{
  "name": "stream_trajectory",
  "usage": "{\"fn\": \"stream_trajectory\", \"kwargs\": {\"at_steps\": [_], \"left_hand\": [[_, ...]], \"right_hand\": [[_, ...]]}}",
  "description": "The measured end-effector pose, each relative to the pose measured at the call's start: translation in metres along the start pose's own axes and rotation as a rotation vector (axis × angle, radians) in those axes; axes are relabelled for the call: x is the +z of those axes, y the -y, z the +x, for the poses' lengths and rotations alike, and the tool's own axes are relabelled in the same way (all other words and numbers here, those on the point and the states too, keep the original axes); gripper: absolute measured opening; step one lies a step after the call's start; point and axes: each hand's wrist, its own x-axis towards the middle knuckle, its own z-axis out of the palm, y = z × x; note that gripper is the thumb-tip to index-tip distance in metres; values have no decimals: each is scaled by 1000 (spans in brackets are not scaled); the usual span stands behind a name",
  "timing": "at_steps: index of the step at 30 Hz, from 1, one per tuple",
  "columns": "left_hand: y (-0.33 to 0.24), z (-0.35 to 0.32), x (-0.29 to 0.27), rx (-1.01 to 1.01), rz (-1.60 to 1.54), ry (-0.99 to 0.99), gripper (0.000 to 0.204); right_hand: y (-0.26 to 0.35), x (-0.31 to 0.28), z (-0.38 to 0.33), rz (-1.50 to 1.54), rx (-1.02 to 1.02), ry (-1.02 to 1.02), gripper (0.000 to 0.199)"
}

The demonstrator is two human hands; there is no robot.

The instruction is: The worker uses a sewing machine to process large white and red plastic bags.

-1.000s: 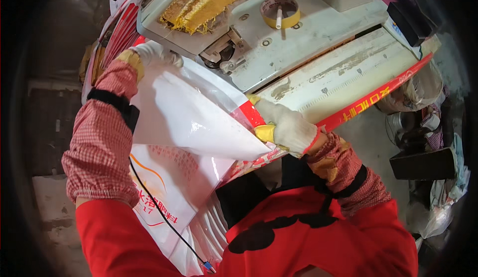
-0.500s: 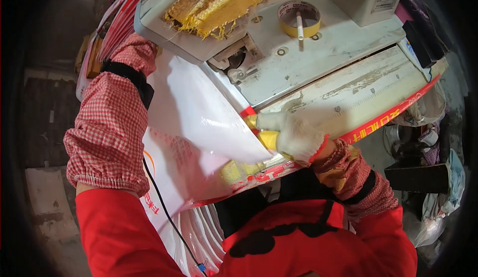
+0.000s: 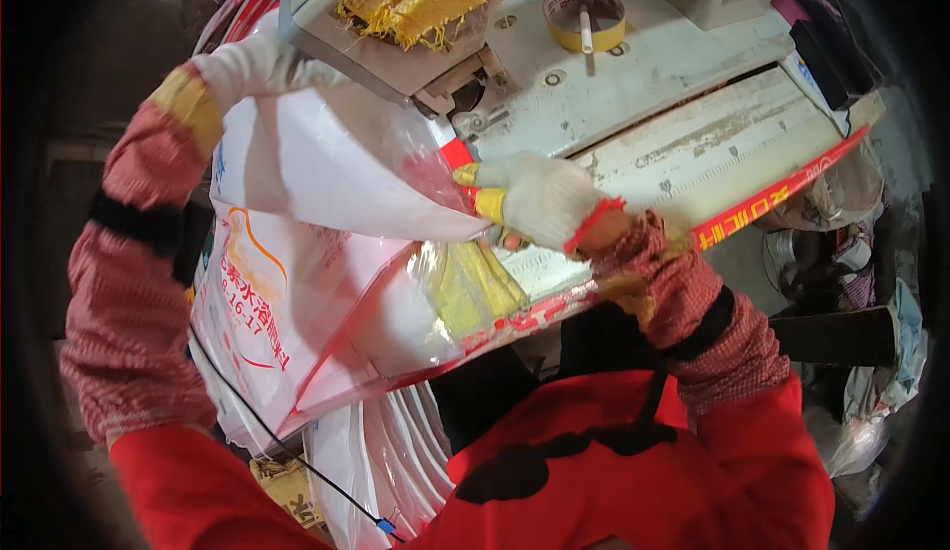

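Note:
A white plastic sack [image 3: 327,169] with red and orange print lies beneath the head of an industrial sewing machine [image 3: 381,50]. My gloved left hand [image 3: 262,67] holds its upper left part, fingers pointing toward the machine head; their tips are not clear. Nearer the middle, my gloved right hand [image 3: 539,202], with yellow fingertips, pinches the sack's edge by a red strip just in front of the machine's bed. Below that hand, a clear film edge with a yellow patch [image 3: 475,288] rests over the table's front.
A yellow tape roll [image 3: 586,18] with a white stick in it sits on the machine bed. A ruled ledge [image 3: 693,164] with a red printed front strip runs right. Folded white sacks [image 3: 381,451] hang below. A black cable [image 3: 287,441] crosses at lower left.
My left hand has come out from beside the machine head and moved left. My right hand has shifted left and up with the sack's edge. More of the printed sack shows.

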Motion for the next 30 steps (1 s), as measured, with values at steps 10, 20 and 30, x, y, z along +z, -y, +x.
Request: {"fn": "stream_trajectory", "kwargs": {"at_steps": [10,20,30], "left_hand": [[-183,-63,43,320,439,-10,22],[-244,-35,143,512,214,-247,8],[-244,-12,148,459,345,-366,9]], "right_hand": [[10,11,1,-141,-1,41,46],[6,64,-51,-1187,-228,-468,29],[2,35,-57,-1428,-679,-112,28]]}}
